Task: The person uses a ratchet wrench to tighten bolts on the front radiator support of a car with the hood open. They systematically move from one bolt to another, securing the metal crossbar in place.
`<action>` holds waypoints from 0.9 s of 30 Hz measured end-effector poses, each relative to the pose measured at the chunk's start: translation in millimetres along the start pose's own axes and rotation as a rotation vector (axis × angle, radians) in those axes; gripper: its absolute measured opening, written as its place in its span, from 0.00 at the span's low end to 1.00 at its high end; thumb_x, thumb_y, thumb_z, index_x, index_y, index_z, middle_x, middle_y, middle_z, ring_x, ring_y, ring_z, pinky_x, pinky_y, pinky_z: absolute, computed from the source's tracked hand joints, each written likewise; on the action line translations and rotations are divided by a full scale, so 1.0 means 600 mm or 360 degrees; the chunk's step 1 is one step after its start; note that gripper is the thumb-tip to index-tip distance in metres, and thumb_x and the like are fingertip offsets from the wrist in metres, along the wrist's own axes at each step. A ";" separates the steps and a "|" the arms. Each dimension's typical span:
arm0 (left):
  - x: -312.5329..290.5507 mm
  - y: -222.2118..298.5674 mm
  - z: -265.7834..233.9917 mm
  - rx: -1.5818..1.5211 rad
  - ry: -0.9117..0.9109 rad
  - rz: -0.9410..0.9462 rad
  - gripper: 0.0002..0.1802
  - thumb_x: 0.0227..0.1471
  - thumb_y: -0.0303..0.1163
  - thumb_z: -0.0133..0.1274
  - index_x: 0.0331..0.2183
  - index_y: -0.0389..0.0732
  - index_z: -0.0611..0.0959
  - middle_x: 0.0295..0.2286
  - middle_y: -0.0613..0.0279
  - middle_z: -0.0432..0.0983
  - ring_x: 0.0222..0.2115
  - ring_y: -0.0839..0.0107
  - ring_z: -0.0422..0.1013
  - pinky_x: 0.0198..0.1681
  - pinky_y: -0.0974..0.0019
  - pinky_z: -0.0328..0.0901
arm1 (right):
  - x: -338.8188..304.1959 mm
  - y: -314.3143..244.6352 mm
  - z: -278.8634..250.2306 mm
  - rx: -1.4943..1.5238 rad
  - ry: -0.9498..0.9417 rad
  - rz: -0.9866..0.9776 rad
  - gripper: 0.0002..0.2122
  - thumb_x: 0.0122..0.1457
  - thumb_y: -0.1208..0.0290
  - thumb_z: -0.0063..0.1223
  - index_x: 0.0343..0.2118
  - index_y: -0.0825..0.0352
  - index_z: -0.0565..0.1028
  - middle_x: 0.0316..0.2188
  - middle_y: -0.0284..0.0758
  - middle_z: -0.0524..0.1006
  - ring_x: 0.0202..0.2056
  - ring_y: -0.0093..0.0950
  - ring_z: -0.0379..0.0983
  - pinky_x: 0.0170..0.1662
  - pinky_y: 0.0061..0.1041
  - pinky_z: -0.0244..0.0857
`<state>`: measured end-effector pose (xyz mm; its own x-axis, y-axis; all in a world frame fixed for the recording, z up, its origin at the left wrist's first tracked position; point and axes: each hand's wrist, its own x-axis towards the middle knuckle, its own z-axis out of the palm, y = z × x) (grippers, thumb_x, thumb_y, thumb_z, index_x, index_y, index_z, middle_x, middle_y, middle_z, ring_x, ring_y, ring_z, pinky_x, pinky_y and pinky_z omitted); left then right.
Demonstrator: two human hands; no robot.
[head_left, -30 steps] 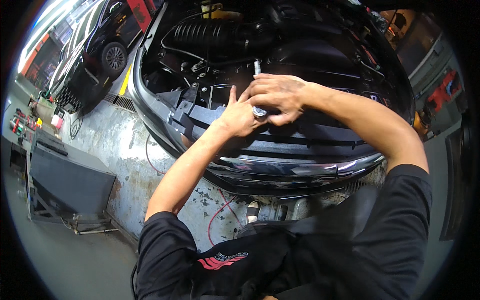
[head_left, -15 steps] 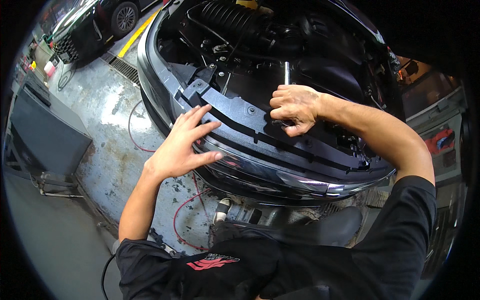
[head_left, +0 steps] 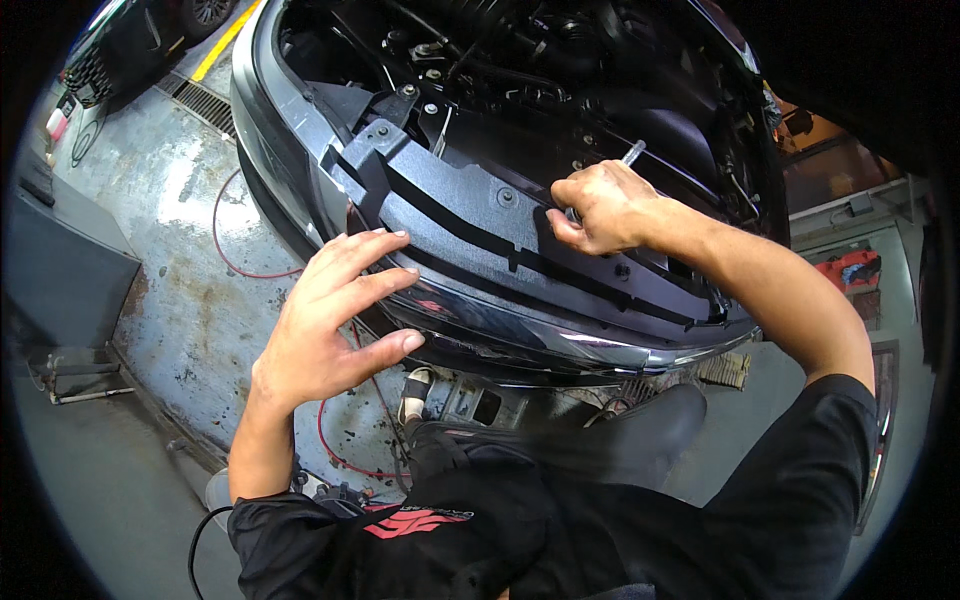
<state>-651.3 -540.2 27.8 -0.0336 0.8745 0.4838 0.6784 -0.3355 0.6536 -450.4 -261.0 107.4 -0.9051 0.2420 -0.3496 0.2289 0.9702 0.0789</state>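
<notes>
Tool (head_left: 632, 152): thin silver metal shaft, only its tip shows above the right hand (head_left: 598, 208); rest is hidden in the fist, so kind of tool can't be told. Right hand is closed tight round it, over the black cover (head_left: 470, 215) at the car's front, w/ knuckles up. Cover is matte, grainy plastic, long and stepped, w/ round clips along it. Left hand (head_left: 335, 320) is spread wide, fingers apart, holding nothing, hovering just off the bumper (head_left: 560, 345) edge; touching or not, can't tell. Bumper is glossy dark, curved, w/ a chrome strip. Engine bay (head_left: 520, 70) behind is dark, parts hard to make out. Red hose (head_left: 240, 265) snakes over the worn, stained concrete floor (head_left: 180, 290), partly hidden by the left arm.
</notes>
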 end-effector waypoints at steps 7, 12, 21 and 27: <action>0.037 0.005 0.017 -0.0059 0.0021 0.0137 0.28 0.34 0.29 0.71 0.43 0.37 0.84 0.52 0.49 0.76 0.55 0.49 0.70 0.62 0.48 0.59 | -0.019 -0.021 0.024 0.0231 0.0279 0.0468 0.14 0.56 0.63 0.53 0.29 0.71 0.81 0.21 0.50 0.79 0.28 0.48 0.80 0.38 0.42 0.74; 0.090 0.046 0.051 -0.0024 0.0094 0.0277 0.21 0.41 0.32 0.67 0.40 0.38 0.85 0.47 0.52 0.80 0.51 0.54 0.74 0.62 0.45 0.57 | -0.012 -0.033 0.024 0.0292 0.0260 0.0623 0.17 0.57 0.60 0.52 0.31 0.72 0.81 0.25 0.53 0.80 0.33 0.50 0.80 0.42 0.44 0.74; 0.148 0.077 0.218 0.0139 0.0321 0.0259 0.12 0.47 0.32 0.64 0.37 0.45 0.85 0.40 0.65 0.81 0.46 0.63 0.74 0.64 0.42 0.49 | -0.129 0.076 -0.036 0.0477 0.0374 -0.0042 0.21 0.54 0.54 0.68 0.34 0.69 0.73 0.28 0.46 0.78 0.34 0.46 0.76 0.36 0.41 0.69; 0.202 0.100 0.364 0.0442 0.0344 0.0036 0.17 0.45 0.39 0.67 0.38 0.46 0.85 0.47 0.65 0.75 0.54 0.62 0.67 0.64 0.26 0.38 | -0.242 0.097 0.027 0.0097 0.0247 -0.0177 0.16 0.51 0.61 0.69 0.32 0.65 0.72 0.30 0.38 0.74 0.38 0.42 0.73 0.44 0.39 0.68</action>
<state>-454.4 -378.0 -1.6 -0.1510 0.7637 0.6277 0.8533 -0.2199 0.4727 -300.0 -239.5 147.8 -0.9693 0.1361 -0.2048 0.1413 0.9899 -0.0108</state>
